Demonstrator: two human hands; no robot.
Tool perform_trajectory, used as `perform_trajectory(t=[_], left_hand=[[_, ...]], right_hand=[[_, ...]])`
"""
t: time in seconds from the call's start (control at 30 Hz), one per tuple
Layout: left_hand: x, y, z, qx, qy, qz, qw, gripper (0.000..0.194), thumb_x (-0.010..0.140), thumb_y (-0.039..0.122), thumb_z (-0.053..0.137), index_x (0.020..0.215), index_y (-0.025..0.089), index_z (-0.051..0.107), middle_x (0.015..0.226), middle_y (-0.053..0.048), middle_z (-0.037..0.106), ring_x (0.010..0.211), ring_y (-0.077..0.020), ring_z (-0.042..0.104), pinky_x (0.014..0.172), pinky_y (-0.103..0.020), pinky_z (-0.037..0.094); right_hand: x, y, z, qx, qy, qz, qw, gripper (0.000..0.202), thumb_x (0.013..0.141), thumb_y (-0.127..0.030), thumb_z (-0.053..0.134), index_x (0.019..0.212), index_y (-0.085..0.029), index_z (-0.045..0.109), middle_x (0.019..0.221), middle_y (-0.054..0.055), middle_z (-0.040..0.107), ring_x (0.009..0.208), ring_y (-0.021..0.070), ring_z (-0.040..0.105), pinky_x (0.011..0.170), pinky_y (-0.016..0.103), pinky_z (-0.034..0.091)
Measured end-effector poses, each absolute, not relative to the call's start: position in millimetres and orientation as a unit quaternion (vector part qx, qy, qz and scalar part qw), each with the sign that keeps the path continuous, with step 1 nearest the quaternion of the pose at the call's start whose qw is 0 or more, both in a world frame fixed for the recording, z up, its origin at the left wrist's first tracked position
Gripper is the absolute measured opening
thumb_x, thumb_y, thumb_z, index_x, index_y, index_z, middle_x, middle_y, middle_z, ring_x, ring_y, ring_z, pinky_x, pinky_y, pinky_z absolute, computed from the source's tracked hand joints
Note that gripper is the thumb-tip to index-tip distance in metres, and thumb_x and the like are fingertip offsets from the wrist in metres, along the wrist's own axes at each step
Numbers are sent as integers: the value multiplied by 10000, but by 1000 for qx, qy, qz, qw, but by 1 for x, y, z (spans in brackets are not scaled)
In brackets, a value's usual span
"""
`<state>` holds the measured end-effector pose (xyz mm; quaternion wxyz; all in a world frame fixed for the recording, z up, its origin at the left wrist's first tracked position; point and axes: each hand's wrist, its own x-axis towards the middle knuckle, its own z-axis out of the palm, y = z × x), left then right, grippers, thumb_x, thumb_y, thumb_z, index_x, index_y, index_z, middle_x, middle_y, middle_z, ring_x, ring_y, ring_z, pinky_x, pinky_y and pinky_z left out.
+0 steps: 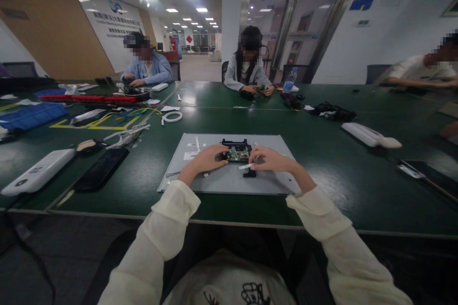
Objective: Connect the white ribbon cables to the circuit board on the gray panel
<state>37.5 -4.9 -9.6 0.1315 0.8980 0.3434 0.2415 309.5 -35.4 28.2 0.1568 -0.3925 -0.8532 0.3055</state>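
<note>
A green circuit board [239,154] in a black frame [234,142] lies on a grey panel [218,183] in front of me. My left hand [207,159] grips the left edge of the board, fingers curled and thumb along its near side. At the board's right edge, my right hand [270,159] is closed in a pinch. A short white strip [245,167] sticks out leftward from its fingertips. Just below is a black bracket-like piece [249,173], partly under that hand. White strips [197,144] lie on the panel's left part.
On the left are a white device [39,171], a black phone-like slab [102,169], loose cables [130,134] and a blue tray [36,115]. Another white device [370,136] lies to the right. Several people sit around the green table [322,152]; a water bottle [289,80] stands opposite.
</note>
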Motion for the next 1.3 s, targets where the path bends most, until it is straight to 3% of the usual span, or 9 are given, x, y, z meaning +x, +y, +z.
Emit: perform_trajectory(t=[0.23,0.4,0.67,1.0,1.17,1.3], left_hand=[[40,-11,-3,900,337,253,109,423,762,300,597,1169,196,542,1224,-74,541,1143,-211,483,1007,-373,365],[58,-30,10,878,350,320,62,239,820,253,520,1028,169,601,1045,-75,569,1016,-195,506,924,-359,407],[101,-57,0,898,380,211,66,179,801,215,537,943,171,636,941,-62,567,901,-196,511,850,-345,416],[110,-49,-3,875,386,254,145,55,765,190,564,760,161,610,860,-49,567,880,-180,523,813,-299,415],[110,-48,5,851,363,251,284,92,775,215,529,743,161,596,708,1,585,692,-125,536,646,-228,413],[117,-44,14,813,345,254,394,92,738,227,556,724,143,591,658,11,577,638,-101,526,596,-201,399]], right_hand=[[322,-33,30,-394,-833,352,163,330,719,-415,632,962,-192,621,1034,56,555,961,183,511,828,314,430],[328,-32,24,-400,-836,343,152,271,713,-328,632,935,-174,630,991,56,562,906,174,531,817,318,430],[325,-28,16,-411,-849,298,147,234,695,-299,638,889,-169,648,957,57,586,881,186,534,770,303,419],[323,-30,19,-422,-839,306,157,122,706,-240,588,794,-163,625,858,38,615,802,168,550,731,291,431],[324,-31,23,-422,-825,341,160,170,701,-232,591,851,-155,616,896,47,621,819,171,564,765,301,443],[323,-34,28,-388,-817,382,189,302,692,-210,584,988,-153,590,1035,70,585,949,186,541,820,308,436]])
